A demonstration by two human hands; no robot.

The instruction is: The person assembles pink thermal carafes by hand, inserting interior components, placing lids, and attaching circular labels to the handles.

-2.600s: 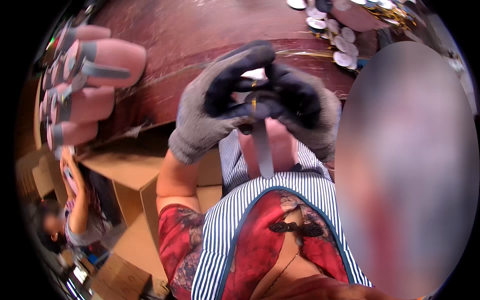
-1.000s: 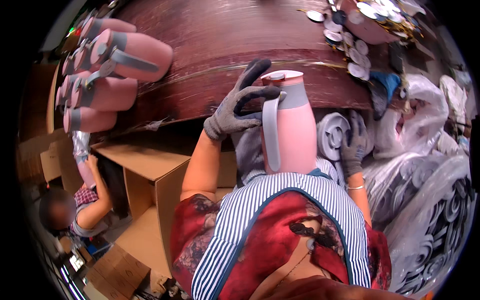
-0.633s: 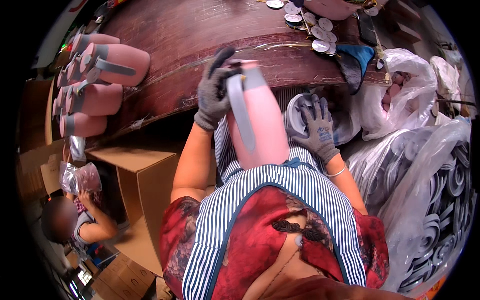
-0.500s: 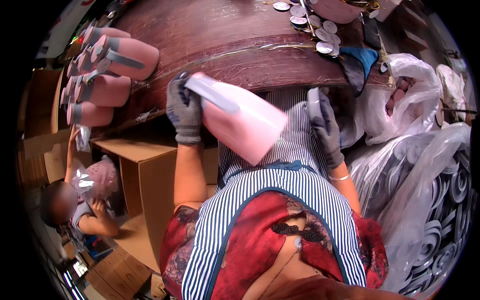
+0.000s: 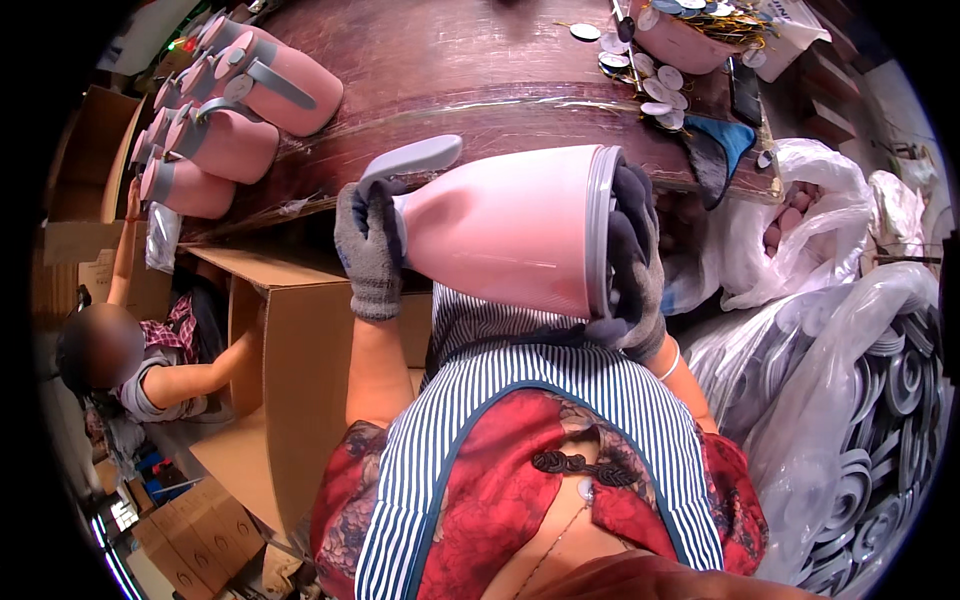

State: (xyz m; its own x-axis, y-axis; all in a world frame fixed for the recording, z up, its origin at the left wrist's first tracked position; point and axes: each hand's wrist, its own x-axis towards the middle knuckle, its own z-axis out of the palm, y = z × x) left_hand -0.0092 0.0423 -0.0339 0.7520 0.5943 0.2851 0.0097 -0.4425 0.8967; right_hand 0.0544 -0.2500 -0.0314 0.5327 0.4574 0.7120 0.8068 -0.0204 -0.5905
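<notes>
A pink jug (image 5: 500, 225) with a grey handle (image 5: 415, 155) lies sideways in front of my apron, its wide bottom end facing right. My gloved left hand (image 5: 368, 245) is closed around its narrow top end, near where the handle joins. Against the wide end sits a round grey base piece (image 5: 602, 225). My gloved right hand (image 5: 640, 265) grips this piece from the right, its fingers curled over the edge and pressed on it. The underside of the base is hidden by that glove.
Several pink jugs (image 5: 290, 90) stand grouped on the dark table (image 5: 430, 60) at far left. Round tags (image 5: 660, 90) and a blue-black cloth (image 5: 722, 150) lie at right. A cardboard box (image 5: 310, 400) and a co-worker are at left; a bag of grey rings (image 5: 860, 470) is at right.
The jug has turned level, its wide end swinging up and right. My right hand has brought the grey piece from beside my apron onto that end. The co-worker's arm now reaches toward the box.
</notes>
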